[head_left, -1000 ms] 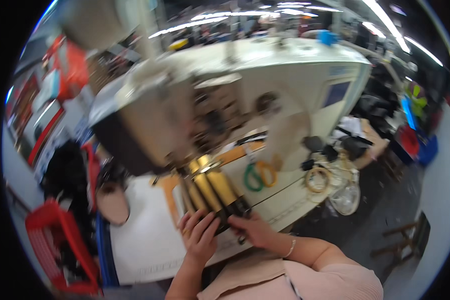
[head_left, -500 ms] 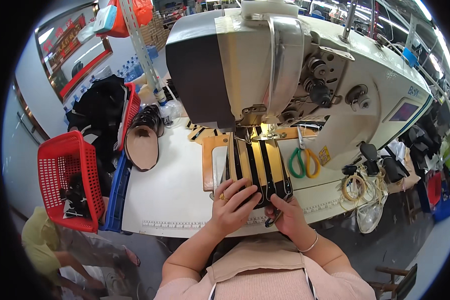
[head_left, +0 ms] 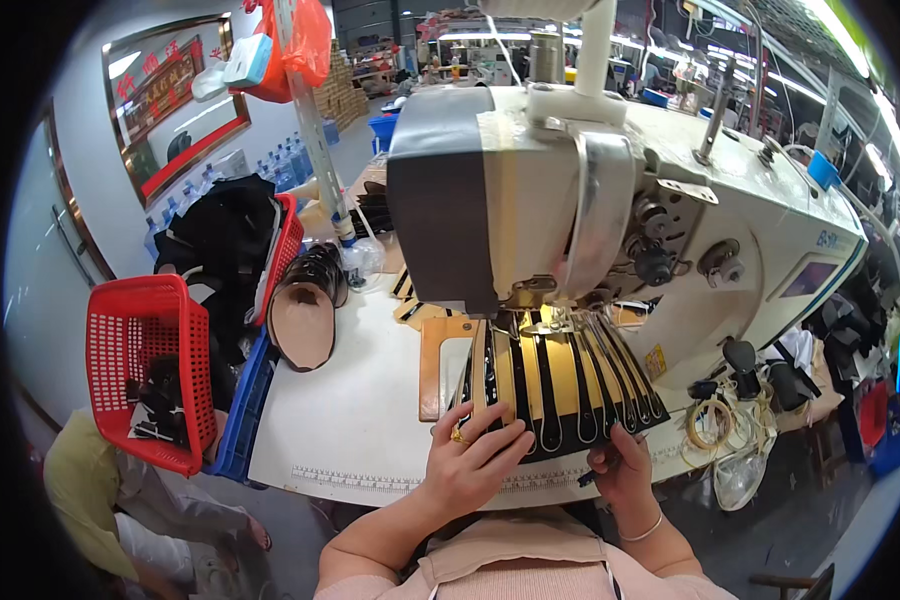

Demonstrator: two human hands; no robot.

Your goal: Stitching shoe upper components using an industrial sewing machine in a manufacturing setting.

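A fan-shaped piece of black and yellowish strips [head_left: 560,395] lies under the needle area of a white sewing machine [head_left: 540,200], its wide end toward me. The black strips have pale stitched edges and rounded ends. My left hand [head_left: 475,460] lies over the near left part of it, fingers apart and a ring on one. At its near right edge, my right hand [head_left: 625,470] has the thumb against a strip end. Its fingers are curled around a small dark tool [head_left: 587,480], mostly hidden.
Left on the table stands a dark shoe with a tan insole [head_left: 303,325]. Beyond the table's left edge are a blue crate [head_left: 245,410] and a red basket [head_left: 195,350] with black pieces. Tape rolls [head_left: 710,423] and bagged bits sit right. A person in yellow-green [head_left: 80,480] is lower left.
The striped piece has spread out to the right, now covering where the green and yellow scissors showed. My right hand has moved right along its near edge. The whole view has shifted.
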